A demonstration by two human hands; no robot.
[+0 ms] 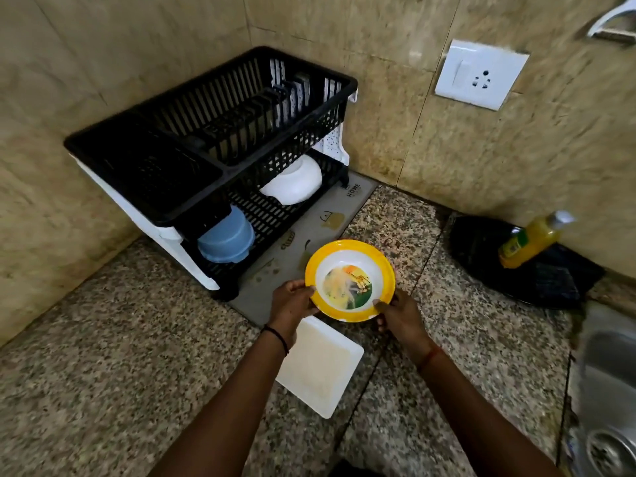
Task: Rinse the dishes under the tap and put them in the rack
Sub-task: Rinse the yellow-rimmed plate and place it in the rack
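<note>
Currently I hold 1 round yellow-rimmed plastic bowl with a printed picture in its white well [350, 280] over the grey printed drying mat [306, 241], both hands on its near rim. My left hand [292, 302] grips the left edge, thumb curled over the lip; my right hand [399, 313] pinches the right-front edge, thumb on the inside, remaining digits hidden beneath. The bowl sits level, mouth up, and looks to be clear of the mat, though I cannot tell for sure.

Key relation: the black slatted plastic dish rack with white side panels [213, 132] lies ahead and to the left of the bowl; the stainless steel sink [605, 390] lies to the right, at the frame edge. My right hand is nearer the sink, my left nearer the rack. The well shows streaky yellowish residue, so I judge the bowl not yet rinsed; the next carry should go right. No tap is in view.

Materials: speckled polished granite counter [137, 356]; glossy bowl, likely slippery when wet. A white square plastic plate [320, 366] lies flat just below my left wrist. On the rack's lower tier, 1 blue round plastic container [227, 237] and 1 white bowl [296, 184] rest inverted. The upper basket holds dark upright pieces, indistinct.
</note>
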